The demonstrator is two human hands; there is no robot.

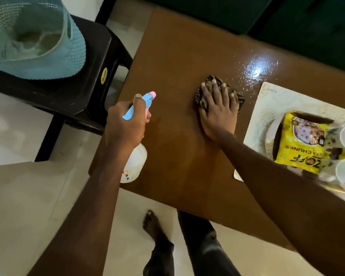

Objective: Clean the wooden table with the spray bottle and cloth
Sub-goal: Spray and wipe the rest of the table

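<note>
While our left hand grips the white spray bottle, our flat right hand presses the dark patterned cloth; the wet brown wooden surface awaits wiping.

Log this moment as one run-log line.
left hand: grips spray bottle | right hand: presses cloth on wooden table | spray droplets: beyond cloth

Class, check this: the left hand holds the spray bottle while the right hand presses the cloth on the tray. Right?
No. The head view shows the right hand pressing the cloth on the table, beside the tray. The left hand does hold the spray bottle.
</note>
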